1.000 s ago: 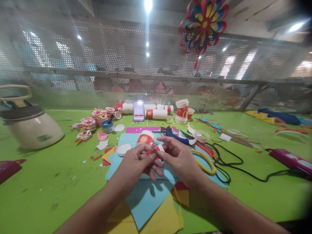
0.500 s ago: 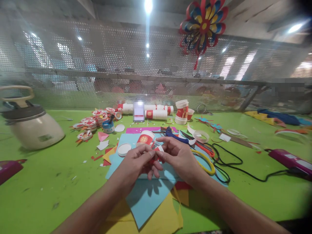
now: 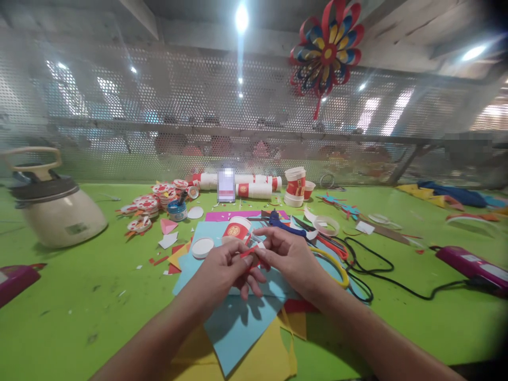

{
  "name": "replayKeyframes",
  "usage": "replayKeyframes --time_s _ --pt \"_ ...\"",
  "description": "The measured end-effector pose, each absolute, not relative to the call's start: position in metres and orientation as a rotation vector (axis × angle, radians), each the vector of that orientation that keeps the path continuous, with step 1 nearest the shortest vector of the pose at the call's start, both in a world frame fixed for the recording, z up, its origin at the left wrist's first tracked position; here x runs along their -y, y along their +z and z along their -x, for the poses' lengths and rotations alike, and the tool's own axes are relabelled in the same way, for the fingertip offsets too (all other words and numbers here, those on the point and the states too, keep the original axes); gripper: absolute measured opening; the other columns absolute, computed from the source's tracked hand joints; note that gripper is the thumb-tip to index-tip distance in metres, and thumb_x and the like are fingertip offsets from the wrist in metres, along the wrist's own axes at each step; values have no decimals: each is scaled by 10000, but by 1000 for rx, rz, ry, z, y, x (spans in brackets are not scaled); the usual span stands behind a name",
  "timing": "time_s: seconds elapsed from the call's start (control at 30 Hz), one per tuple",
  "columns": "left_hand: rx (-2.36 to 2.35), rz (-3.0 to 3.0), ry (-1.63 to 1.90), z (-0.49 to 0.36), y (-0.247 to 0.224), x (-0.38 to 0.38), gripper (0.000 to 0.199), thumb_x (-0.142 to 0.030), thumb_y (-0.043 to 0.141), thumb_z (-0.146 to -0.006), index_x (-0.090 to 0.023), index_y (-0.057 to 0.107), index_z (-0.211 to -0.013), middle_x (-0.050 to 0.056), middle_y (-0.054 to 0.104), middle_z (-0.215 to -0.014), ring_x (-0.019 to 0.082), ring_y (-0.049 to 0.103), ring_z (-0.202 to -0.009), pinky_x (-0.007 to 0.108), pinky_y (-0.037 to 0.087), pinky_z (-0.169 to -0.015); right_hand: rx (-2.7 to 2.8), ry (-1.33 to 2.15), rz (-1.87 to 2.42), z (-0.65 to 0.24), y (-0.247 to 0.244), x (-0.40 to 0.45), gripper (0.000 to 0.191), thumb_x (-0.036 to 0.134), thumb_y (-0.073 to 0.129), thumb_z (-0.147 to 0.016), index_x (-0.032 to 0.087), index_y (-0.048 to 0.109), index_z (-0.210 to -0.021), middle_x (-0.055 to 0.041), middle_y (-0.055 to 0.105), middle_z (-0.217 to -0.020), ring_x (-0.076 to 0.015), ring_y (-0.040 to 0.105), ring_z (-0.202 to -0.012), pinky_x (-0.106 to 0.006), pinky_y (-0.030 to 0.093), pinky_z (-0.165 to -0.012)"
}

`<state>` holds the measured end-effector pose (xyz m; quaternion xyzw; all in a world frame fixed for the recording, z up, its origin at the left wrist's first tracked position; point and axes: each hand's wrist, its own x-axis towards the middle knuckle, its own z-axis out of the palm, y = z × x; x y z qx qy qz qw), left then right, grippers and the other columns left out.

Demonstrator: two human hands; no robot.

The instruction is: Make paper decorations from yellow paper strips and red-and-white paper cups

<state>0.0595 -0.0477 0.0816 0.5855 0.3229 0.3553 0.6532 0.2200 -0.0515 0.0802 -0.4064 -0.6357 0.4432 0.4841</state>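
Between the fingertips of both hands is a small red and white piece of paper (image 3: pixel 257 251), mostly covered by the fingers. My left hand (image 3: pixel 234 267) pinches it from the left, with the lower fingers spread underneath. From the right, my right hand (image 3: pixel 289 258) grips it between thumb and fingers. Just behind the hands, a red and white paper cup (image 3: pixel 237 229) lies tilted on blue paper (image 3: pixel 228 338). A round white disc (image 3: pixel 202 247) rests left of the cup. Blue-handled scissors or a similar tool (image 3: pixel 286 224) lie behind my right hand.
A yellow tape roll (image 3: pixel 333 264) and black cable (image 3: pixel 381 259) are on the right. Stacked paper cups (image 3: pixel 254 190), a phone (image 3: pixel 226 185) and a blue jar (image 3: pixel 177 210) stand at the back. A kettle (image 3: pixel 59 211) is far left; a purple power strip (image 3: pixel 468 267) is far right.
The view has tilted slightly, so the scene sits a little lower. Both hands stay together, and the red paper between the fingertips has turned a little.
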Motion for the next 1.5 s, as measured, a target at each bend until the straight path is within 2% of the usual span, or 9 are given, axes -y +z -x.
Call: replayKeyframes --time_s 0.13,0.5,0.8,1.13,1.5 --pt "-689 -1275 838 -59 80 46 199 -329 598 -807 -148 517 -788 40 641 -666 129 609 -514 216 408 -452 1564 1089 1004 -219 85 55 315 310 615 -790 147 553 -1052 34 541 -646 -113 523 -569 -286 439 -580" --pt "-689 -1244 864 -58 81 46 183 -300 595 -804 -151 491 -787 20 624 -626 118 589 -493 221 393 -466 1502 1170 941 -218 87 57 384 209 641 -715 145 534 -1078 20 573 -710 -119 540 -621 -293 450 -625" --pt "-698 -1248 844 -60 80 46 200 -322 599 -793 -163 480 -766 15 622 -617 121 594 -483 223 393 -450 1512 1103 961 -216 78 53 339 308 647 -749 156 554 -1037 35 542 -656 -119 528 -587 -282 437 -596" --pt "-717 -1228 825 -60 81 47 192 -309 596 -785 -168 467 -769 30 639 -628 135 608 -495 225 400 -453 1549 1051 992 -217 77 53 368 341 638 -758 148 555 -1059 39 506 -646 -117 496 -569 -276 418 -572" --pt "-744 -1374 835 -59 78 47 298 -454 580 -802 -179 466 -782 3 610 -608 119 577 -472 225 377 -440 1568 1081 996 -218 81 54 332 305 641 -755 163 565 -1045 44 518 -643 -111 516 -552 -274 431 -563"
